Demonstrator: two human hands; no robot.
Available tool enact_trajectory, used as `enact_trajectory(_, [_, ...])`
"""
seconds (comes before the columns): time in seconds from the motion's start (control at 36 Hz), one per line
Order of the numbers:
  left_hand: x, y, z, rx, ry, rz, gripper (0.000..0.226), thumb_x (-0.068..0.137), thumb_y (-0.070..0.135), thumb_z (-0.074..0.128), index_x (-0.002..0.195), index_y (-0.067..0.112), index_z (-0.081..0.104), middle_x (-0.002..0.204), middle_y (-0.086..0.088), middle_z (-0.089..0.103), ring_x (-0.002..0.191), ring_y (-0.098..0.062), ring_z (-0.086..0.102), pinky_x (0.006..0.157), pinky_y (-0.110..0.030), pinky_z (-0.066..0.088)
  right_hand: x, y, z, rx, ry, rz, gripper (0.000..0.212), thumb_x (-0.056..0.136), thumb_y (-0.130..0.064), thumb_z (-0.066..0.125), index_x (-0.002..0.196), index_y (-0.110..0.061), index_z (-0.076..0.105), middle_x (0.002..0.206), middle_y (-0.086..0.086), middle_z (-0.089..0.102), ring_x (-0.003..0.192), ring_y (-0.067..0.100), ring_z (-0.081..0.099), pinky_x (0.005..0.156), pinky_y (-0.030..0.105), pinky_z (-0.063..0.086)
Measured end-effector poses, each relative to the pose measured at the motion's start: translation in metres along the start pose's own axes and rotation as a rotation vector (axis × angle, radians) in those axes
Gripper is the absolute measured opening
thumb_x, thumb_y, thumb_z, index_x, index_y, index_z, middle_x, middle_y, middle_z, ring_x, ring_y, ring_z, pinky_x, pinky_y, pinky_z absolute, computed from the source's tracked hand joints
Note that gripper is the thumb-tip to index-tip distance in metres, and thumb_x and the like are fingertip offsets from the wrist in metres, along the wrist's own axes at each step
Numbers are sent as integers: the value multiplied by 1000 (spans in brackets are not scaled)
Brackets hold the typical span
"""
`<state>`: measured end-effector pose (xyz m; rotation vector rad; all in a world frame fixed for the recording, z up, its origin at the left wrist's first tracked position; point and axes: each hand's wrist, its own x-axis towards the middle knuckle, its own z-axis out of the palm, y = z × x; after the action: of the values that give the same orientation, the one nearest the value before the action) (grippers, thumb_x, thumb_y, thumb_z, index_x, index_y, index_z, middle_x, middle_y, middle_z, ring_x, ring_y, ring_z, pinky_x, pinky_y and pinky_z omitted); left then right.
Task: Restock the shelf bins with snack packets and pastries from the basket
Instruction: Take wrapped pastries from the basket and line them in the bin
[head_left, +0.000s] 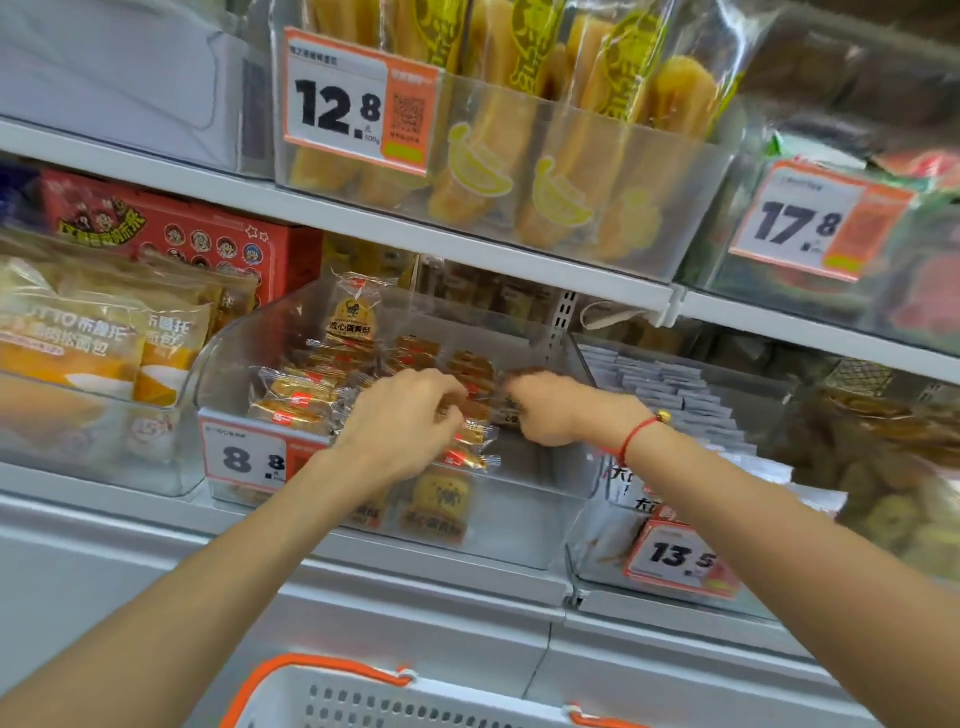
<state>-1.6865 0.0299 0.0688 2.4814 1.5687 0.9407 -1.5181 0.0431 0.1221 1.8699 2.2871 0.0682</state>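
Nearest to me: white basket (332, 699) with an orange handle, at the bottom edge of the head view; I cannot see its contents.

Both forearms reach up and forward over it into the clear shelf bin (244, 358) on the middle shelf, the one tagged 8.8 (244, 460).

Left hand (400, 423): grip curled downward among the wrapped pastries (296, 402), fingertips on a small packet at the front of the pile. I read it as pinching that packet, though the fingers hide the contact.

Right hand (545, 410): red string bracelet (636, 434) on the wrist. Grip curled tight over a dark-labelled packet (511, 415) near the bin's centre, holding it.

Pastries lie flat in rows across the bin's left and middle; one packet stands upright against the back wall. The bin's right part shows bare floor.

Neighbours: bread bags (93, 338) in the left bin, white sachets (675, 389) in the right bin tagged 13.5.

Farther up: upper shelf bin of long yellow pastry sticks (519, 156), tagged 12.8; beside it another bin tagged 17.8, contents blurred.
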Motion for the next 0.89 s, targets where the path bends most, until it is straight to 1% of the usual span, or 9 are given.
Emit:
enact_trajectory(0.11, [-22, 11, -8, 38, 186, 68, 23, 95, 31, 53, 114, 28, 66, 114, 11, 67, 104, -9, 58, 83, -27, 42, -50, -3, 9, 94, 233, -147, 34, 93, -18, 52, 127, -19, 56, 126, 6, 56, 117, 27, 52, 95, 40, 45])
enact_trajectory(0.19, [-50, 22, -13, -5, 290, 95, 17, 93, 31, 56, 104, 27, 69, 101, 13, 68, 90, -7, 57, 72, -25, 39, -83, -7, 26, 283, 428, -231, 25, 91, -25, 59, 115, -21, 65, 107, 1, 63, 97, 20, 60, 84, 41, 49])
enact_trajectory(0.28, [-81, 30, -13, -74, 286, 10, 16, 92, 38, 53, 97, 32, 67, 88, 17, 65, 81, -7, 58, 65, -27, 43, -107, -11, 48, 449, 546, -285, 14, 88, -25, 64, 101, -21, 68, 91, -3, 65, 81, 15, 60, 73, 41, 52])
enact_trajectory(0.36, [-110, 35, -4, -112, 167, -81, 24, 87, 44, 46, 96, 34, 66, 79, 15, 62, 77, -10, 61, 63, -30, 48, -121, -18, 74, 525, 569, -319, 8, 87, -29, 66, 94, -25, 67, 82, -7, 65, 73, 11, 60, 66, 39, 52])
enact_trajectory(0.5, [-147, 34, 28, -9, -139, -229, 16, 93, 34, 52, 102, 35, 65, 87, 15, 63, 92, -12, 63, 69, -27, 45, -124, -28, 135, 639, 431, -255, 4, 85, -27, 66, 86, -26, 69, 75, -12, 64, 69, 10, 61, 67, 36, 52])
enact_trajectory(0.58, [-168, 23, 58, 29, -328, -286, 19, 93, 32, 50, 105, 34, 64, 91, 12, 66, 99, -15, 63, 75, -28, 47, -123, -32, 181, 665, 251, -194, 8, 88, -29, 63, 90, -27, 70, 74, -16, 59, 72, 8, 59, 70, 33, 51])
enact_trajectory(0.72, [-203, 3, 116, 118, -525, -305, 26, 94, 27, 47, 112, 31, 64, 114, 7, 68, 107, -17, 61, 80, -29, 45, -126, -46, 261, 674, -136, -184, 16, 90, -25, 59, 99, -23, 72, 98, -4, 71, 84, 10, 62, 80, 30, 51])
enact_trajectory(0.83, [-235, -17, 162, 146, -709, -368, 28, 92, 31, 47, 114, 32, 63, 119, 6, 67, 108, -18, 61, 90, -32, 48, -130, -64, 322, 696, -341, -111, 20, 91, -20, 56, 105, -20, 71, 109, 1, 68, 99, 18, 63, 87, 33, 50])
enact_trajectory(0.89, [-249, -24, 179, 174, -816, -375, 31, 92, 34, 50, 121, 31, 61, 124, 4, 64, 114, -19, 59, 97, -33, 46, -134, -74, 347, 670, -414, -69, 27, 92, -24, 56, 117, -20, 65, 118, 3, 64, 109, 23, 59, 91, 35, 49])
